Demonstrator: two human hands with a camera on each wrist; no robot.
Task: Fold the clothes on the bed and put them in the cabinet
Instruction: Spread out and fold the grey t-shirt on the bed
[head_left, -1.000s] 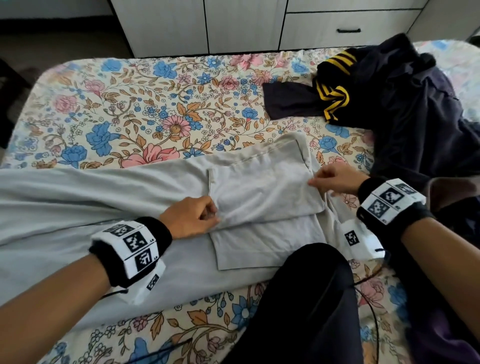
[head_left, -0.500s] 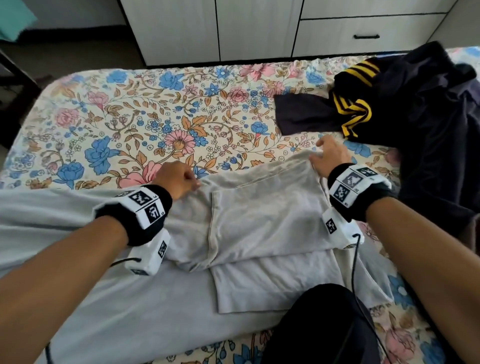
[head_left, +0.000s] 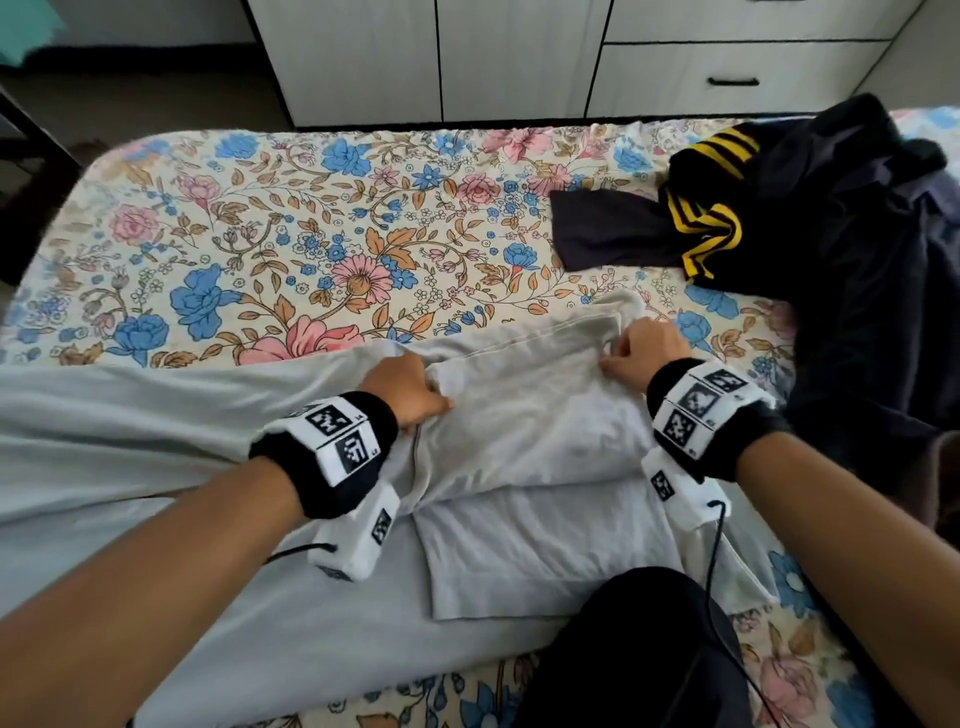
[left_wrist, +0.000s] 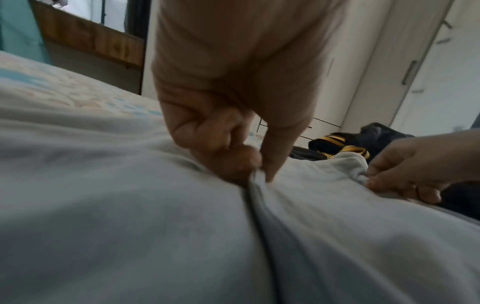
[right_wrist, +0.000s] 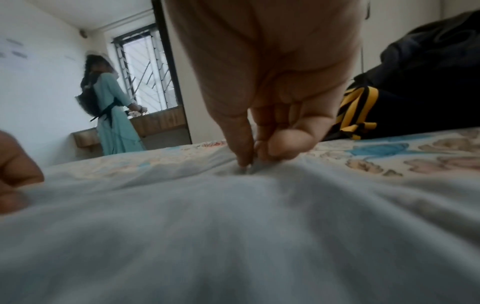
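Hands pinch a pale grey cotton garment (head_left: 524, 431) at mid-bed: left hand (head_left: 408, 389) grips one far corner, right hand (head_left: 641, 351) apparently the other. Folding is underway; next, draw the flap over evenly.

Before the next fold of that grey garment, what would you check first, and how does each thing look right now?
1. Left hand pinches the grey garment: ok.
2. Right hand pinches its far corner: ok.
3. Folded part lies flat: not ok, rumpled at the far edge.
4. Dark clothes clear of the fold: ok.
5. Cabinet open: not ok, doors shut.
6. Long left part smooth: cannot tell.
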